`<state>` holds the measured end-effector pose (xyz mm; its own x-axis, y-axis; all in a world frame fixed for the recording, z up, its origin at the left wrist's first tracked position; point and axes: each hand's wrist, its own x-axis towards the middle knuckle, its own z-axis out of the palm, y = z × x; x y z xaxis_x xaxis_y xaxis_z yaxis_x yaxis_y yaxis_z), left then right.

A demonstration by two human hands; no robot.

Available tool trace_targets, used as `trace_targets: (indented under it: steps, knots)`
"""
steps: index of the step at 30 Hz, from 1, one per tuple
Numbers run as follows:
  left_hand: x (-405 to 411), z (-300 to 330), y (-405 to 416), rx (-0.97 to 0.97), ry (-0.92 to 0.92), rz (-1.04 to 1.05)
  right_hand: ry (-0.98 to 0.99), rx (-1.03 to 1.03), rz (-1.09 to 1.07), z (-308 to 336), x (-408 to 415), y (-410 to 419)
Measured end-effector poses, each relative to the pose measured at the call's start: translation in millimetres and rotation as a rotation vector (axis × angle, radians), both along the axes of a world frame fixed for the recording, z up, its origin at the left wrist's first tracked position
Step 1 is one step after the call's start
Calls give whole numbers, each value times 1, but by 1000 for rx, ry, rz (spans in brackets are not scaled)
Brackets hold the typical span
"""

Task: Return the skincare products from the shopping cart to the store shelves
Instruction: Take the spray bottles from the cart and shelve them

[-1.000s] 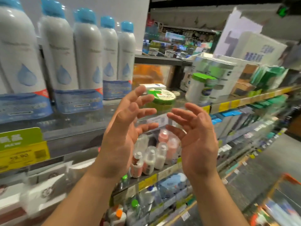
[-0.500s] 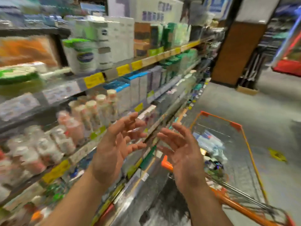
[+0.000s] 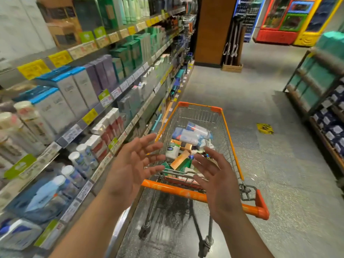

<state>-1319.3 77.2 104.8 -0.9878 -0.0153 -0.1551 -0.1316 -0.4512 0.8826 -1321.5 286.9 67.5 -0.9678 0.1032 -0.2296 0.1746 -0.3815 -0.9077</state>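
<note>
An orange-handled wire shopping cart [image 3: 226, 127] stands in the aisle just ahead of me. Several skincare products lie in it: blue-and-white tubes [image 3: 191, 134], a white bottle [image 3: 172, 150] and an orange box [image 3: 177, 161]. My left hand [image 3: 130, 166] hovers above the cart's near left corner, fingers spread and empty. My right hand [image 3: 217, 175] is raised over the cart's handle end, palm turned inward, fingers spread, holding nothing. The store shelves [image 3: 104, 107] run along my left, packed with boxes and bottles.
A second shelving unit [image 3: 316, 94] lines the right side of the aisle. A wooden pillar [image 3: 212, 30] and coloured drink coolers [image 3: 290, 19] stand at the far end. A yellow floor sticker [image 3: 265, 128] lies on the grey floor right of the cart.
My view has swung right, away from the shelf with the spray cans and down the aisle to the cart. Both empty hands stayed raised and moved over the cart's near end.
</note>
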Motion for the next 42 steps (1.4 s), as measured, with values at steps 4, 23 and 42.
trace_targets:
  steps: [4, 23, 42]
  knots:
    - [-28, -9, 7, -5, -22, -52, -30, 3, -55, -11, -14, 11]
    - [-217, -73, -21, 221, -241, -106, -311, 177, -203, -57, -146, -5]
    - [-370, -168, 74, 22, -557, 32, -674, -116, -132, -278, -408, 73]
